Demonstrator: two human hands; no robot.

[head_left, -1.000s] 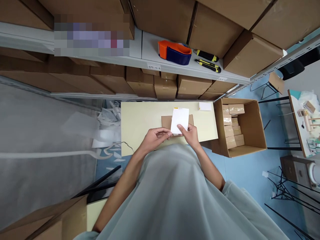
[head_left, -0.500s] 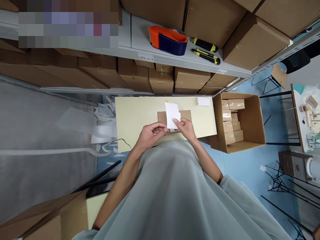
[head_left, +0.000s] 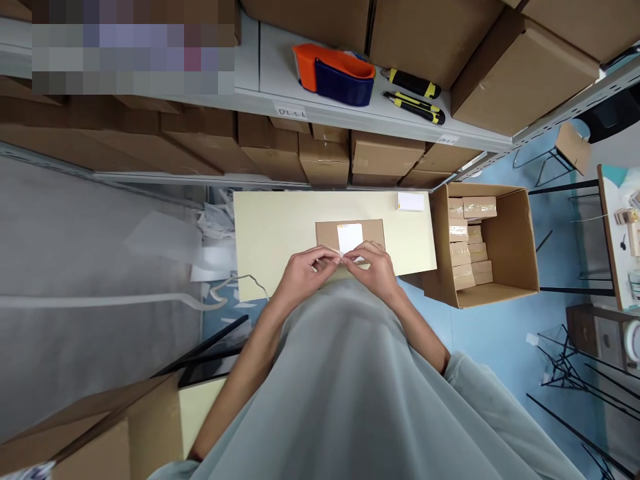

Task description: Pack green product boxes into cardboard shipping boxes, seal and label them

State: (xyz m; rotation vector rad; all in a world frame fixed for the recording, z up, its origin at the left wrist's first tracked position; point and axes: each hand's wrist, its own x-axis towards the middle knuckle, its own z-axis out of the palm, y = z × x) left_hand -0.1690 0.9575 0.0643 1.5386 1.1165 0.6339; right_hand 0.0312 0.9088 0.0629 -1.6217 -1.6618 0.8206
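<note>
A flat brown cardboard box lies on the pale yellow table in front of me. Over its top face shows a white label, its lower part close behind my fingers. My left hand and my right hand meet at the near edge of the box. Both are closed in a pinch, fingertips almost touching. Something thin and whitish shows between the tips, mostly hidden, and I cannot tell what it is. A small stack of white labels or a white box rests at the table's far right corner.
The table stands under a shelf with cartons, an orange and blue tape dispenser and black-yellow cutters. To the right, a large open carton holds several small taped boxes. A white hose runs in from the left.
The white sheet that my right hand held up, tilted above the box, no longer shows raised. My right hand has moved its fingertips left and down to meet the left ones.
</note>
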